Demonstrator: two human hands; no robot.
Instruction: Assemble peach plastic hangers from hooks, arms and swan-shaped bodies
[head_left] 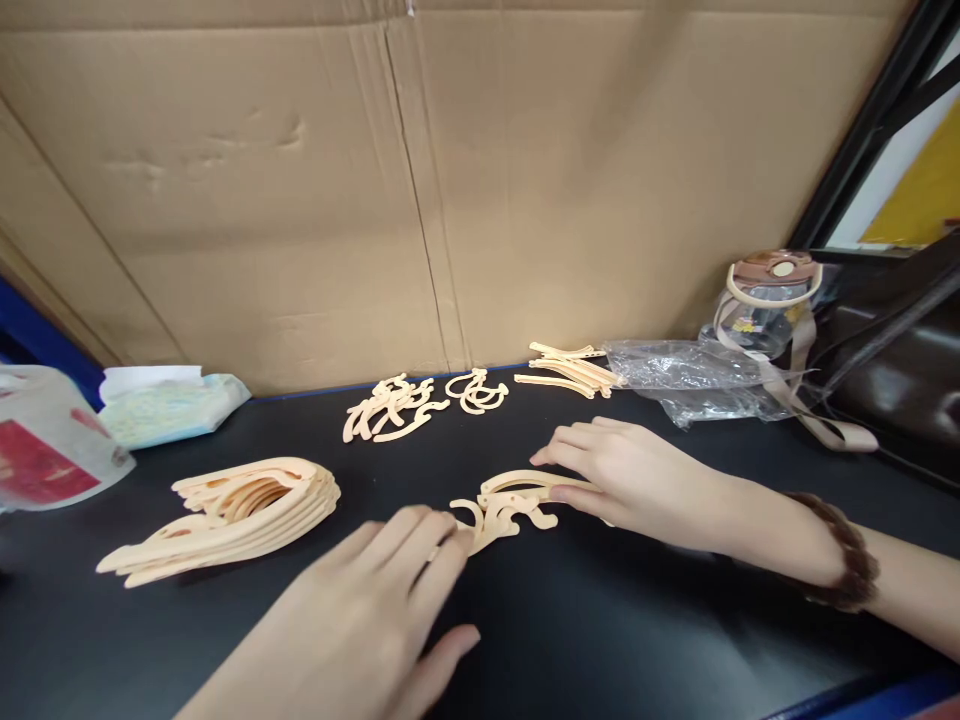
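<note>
A small group of flat, light-wood curved pieces [502, 515] lies on the dark tabletop between my hands. My left hand [382, 590] reaches in from below; its fingers are stretched out over the left end of the group, hiding part of it, and its thumb is spread away. From the right comes my right hand [637, 480], palm down, fingers and thumb apart. Its thumb rests at the right end of a long curved wooden strip [514, 478], and the hand covers what is beneath it. Left of my left hand is a stack of larger U-shaped wooden pieces [300, 510].
Further back lie a pile of curved pieces [390, 405], a few hooked pieces [478, 392] and several slim strips [570, 370]. A clear plastic bag [682, 375] and strapped bottle [772, 300] stand right. Left are a tissue pack [172, 405] and white roll [56, 440]. Cardboard [300, 200] rises behind.
</note>
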